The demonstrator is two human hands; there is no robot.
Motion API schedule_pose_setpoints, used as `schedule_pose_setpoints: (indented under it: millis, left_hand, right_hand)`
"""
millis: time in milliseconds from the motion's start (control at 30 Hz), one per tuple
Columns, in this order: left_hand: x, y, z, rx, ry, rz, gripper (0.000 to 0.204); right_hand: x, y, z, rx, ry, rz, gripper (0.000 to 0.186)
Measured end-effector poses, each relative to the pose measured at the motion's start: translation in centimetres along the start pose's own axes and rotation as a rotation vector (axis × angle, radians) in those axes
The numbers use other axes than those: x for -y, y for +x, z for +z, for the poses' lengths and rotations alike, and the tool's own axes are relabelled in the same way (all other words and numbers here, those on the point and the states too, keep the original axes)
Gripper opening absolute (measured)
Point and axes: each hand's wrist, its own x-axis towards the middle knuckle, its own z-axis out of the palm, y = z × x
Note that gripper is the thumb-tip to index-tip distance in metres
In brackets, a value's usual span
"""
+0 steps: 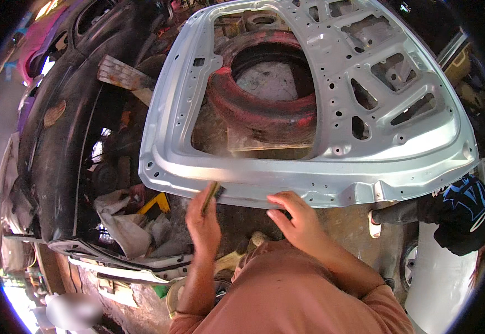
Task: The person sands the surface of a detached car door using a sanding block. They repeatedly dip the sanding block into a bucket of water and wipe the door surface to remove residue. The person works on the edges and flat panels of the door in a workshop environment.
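Note:
A silver-grey vehicle body panel (226, 170), with a large window opening and many holes, lies raised across the upper middle of the view. Through the opening shows a worn red and black tire (256, 125). My left hand (203, 222) grips a thin yellowish object with a dark part (214, 190), possibly a pad or brush, at the panel's near edge; its exact kind is unclear. My right hand (291, 217) is beside that edge, thumb and fingers apart, with nothing visible in it. Whether its fingertips touch the metal is unclear.
A dark car body (59, 156) runs along the left, with crumpled grey material (117, 228) and a yellow object (156, 203) beside it. Dark clothing with a blue print (459, 206) and a shoe (374, 225) show at the right, above a white cylindrical object (432, 284). A board (125, 75) lies upper left.

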Motion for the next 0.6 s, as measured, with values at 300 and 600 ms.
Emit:
schedule_pose_setpoints:
  millis: [300,600]
  left_hand:
    - [2.7,4.4,-3.8,0.543,0.607,0.451,0.044]
    - [-5.6,-1.7,10.7,0.741,0.201,0.54,0.048]
  right_hand:
    - [-3.3,-4.1,-7.1,0.105,-0.827,0.027,0.04]
    - [-6.4,-4.0,-6.6,0.035,-0.814,-0.118,0.033]
